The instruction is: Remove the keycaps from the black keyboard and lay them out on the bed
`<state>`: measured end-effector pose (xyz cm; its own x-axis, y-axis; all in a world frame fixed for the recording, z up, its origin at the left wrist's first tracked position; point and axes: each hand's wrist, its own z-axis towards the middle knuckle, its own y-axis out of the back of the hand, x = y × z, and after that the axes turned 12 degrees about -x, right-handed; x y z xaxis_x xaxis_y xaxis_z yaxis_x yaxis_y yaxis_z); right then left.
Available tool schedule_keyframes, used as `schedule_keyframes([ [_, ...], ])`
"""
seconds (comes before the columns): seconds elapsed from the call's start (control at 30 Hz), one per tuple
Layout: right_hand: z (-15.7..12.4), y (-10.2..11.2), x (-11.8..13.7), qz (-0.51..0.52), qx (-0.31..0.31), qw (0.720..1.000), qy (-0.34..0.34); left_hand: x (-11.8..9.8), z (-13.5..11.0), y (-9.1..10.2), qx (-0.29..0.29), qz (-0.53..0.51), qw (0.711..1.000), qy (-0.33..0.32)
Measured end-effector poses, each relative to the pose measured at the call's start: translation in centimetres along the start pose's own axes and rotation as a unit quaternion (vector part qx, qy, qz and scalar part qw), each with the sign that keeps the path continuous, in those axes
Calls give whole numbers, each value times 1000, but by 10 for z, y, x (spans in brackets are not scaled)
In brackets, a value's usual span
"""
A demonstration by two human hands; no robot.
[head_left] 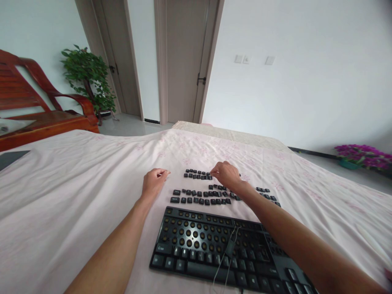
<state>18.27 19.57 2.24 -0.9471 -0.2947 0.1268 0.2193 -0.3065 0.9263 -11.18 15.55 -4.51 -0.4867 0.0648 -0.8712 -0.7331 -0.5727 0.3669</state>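
My right hand (226,174) reaches over the far rows of loose black keycaps (198,177), fingers bent and pinched at a keycap by the right end of those rows; the fingertips partly cover it. To the left of the rows, my left hand (153,181) hovers just above the cloth with thumb and fingertips drawn together, nothing visible in them. Nearer to me lies a black keyboard (196,267), its upper rows stripped to bare round switches and its lower keys still capped. Across it rests a wire keycap puller (229,247) with a dark handle. More keycaps (200,201) are lined up between keyboard and hands.
A pale pink floral cloth (101,196) covers the wrinkled surface. Further keycaps (269,197) lie beyond my right forearm. A dark flat object (12,158) is at the left edge. Past the cloth are a wooden bench (45,118), a potted plant (85,73) and purple flowers (364,155).
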Motion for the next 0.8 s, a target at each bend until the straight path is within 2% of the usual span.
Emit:
schedule_keyframes([
  [0.1, -5, 8, 1, 7, -9, 1000, 11, 1, 1, 0, 0, 3, 1000, -2],
  [0.23, -15, 15, 3, 11, 19, 999, 43, 1, 0, 0, 2, -3, 1000, 4],
  [0.4, -24, 14, 8, -5, 45, 993, 109, 0, 0, 0, 5, -5, 1000, 10],
  [0.5, -26, 11, 10, -11, 47, 991, 122, 1, 0, 0, 4, 3, 1000, 3],
  [0.63, -23, 11, 9, 12, 40, 994, 100, 2, 1, -1, -2, 12, 1000, -6],
  [0.8, -13, 10, -3, 14, 3, 1000, 6, 1, 1, 0, -4, 12, 1000, -8],
])
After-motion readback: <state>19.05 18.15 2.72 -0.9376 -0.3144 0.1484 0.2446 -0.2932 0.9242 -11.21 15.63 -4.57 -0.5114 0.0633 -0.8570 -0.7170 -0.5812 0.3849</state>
